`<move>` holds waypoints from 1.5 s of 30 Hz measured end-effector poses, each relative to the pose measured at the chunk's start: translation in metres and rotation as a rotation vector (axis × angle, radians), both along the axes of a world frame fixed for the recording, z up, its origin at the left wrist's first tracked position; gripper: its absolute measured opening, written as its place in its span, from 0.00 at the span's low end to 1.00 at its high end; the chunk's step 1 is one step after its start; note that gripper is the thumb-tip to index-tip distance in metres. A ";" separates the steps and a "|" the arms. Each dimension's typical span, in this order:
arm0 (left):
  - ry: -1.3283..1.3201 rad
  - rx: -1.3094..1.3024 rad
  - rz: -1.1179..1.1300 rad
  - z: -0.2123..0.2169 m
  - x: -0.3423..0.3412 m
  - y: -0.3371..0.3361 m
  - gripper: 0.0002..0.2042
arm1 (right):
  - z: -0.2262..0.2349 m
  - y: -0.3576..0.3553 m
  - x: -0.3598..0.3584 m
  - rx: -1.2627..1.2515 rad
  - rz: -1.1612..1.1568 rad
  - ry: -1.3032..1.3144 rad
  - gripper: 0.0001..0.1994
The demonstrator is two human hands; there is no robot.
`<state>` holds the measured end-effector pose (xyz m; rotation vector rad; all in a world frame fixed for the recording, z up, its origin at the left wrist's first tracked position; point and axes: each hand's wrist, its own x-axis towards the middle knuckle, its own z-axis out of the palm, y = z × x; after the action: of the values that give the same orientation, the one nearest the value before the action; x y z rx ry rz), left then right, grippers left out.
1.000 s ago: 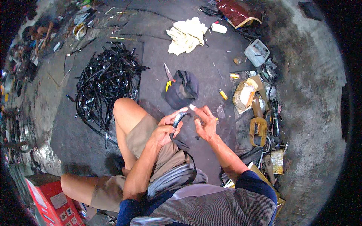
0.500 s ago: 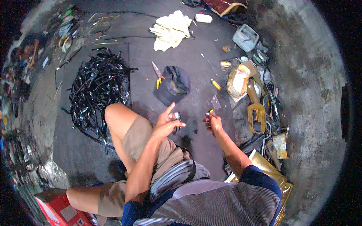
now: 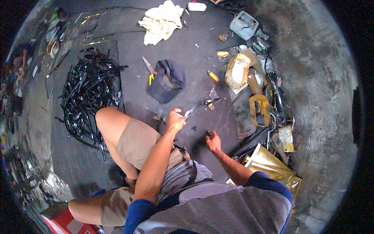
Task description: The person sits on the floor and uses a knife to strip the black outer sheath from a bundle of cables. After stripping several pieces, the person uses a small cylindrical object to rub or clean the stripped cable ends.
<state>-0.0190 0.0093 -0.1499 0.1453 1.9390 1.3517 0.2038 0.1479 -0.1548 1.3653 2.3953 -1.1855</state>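
Head view: my left hand (image 3: 175, 120) pinches a thin shiny dark strip (image 3: 190, 112), right hand (image 3: 213, 142) grips something small, unclear

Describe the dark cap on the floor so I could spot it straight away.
Start at the big tangle of shiny black strips on the left of the dark floor, then look right past the small yellow-handled cutters. The cap lies there, just beyond the person's left hand. It is the only soft, rounded navy thing among scraps.
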 end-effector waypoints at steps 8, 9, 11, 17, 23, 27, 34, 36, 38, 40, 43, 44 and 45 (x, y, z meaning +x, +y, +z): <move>0.252 -0.609 -0.412 0.037 0.012 0.002 0.10 | 0.022 -0.007 -0.015 0.031 0.043 0.182 0.16; 0.277 -0.624 -0.410 0.034 0.011 0.000 0.10 | 0.017 -0.006 -0.017 0.049 0.077 0.178 0.16; 0.334 -0.659 -0.381 0.030 0.003 -0.007 0.11 | 0.018 -0.006 -0.038 0.086 0.168 0.184 0.16; 0.427 -0.833 -0.370 0.031 0.006 -0.012 0.10 | 0.034 -0.011 -0.074 0.257 0.253 0.343 0.18; 0.441 -0.770 -0.242 0.028 0.006 -0.012 0.11 | 0.023 0.003 -0.126 0.248 0.285 0.046 0.22; 0.442 -0.790 -0.263 0.029 0.005 -0.015 0.11 | 0.016 0.011 -0.151 0.261 0.178 0.013 0.20; 0.346 -0.767 -0.166 0.027 0.001 -0.015 0.11 | -0.023 0.025 -0.179 -0.035 -0.402 0.601 0.19; 0.318 -0.744 -0.128 0.025 -0.004 -0.019 0.12 | -0.006 0.027 -0.187 -0.310 -0.549 0.689 0.24; 0.313 -0.657 -0.150 0.036 0.003 0.000 0.12 | -0.047 0.079 -0.161 0.048 -0.497 0.479 0.27; 0.362 -0.736 -0.125 0.032 0.005 -0.013 0.13 | -0.035 0.057 -0.164 0.106 -0.399 0.323 0.34; 0.362 -0.773 -0.160 0.031 0.002 -0.012 0.13 | 0.012 0.028 -0.176 0.222 -0.444 0.075 0.38; 0.346 -0.780 -0.183 0.029 0.003 -0.011 0.13 | 0.012 0.023 -0.177 0.281 -0.405 0.112 0.39; 0.348 -0.780 -0.177 0.028 0.005 -0.012 0.13 | 0.004 0.023 -0.176 0.252 -0.386 0.164 0.38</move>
<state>-0.0143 -0.0022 -0.1223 0.1690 2.5346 0.4048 0.0277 0.1710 -0.1512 1.9512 2.5383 -1.1424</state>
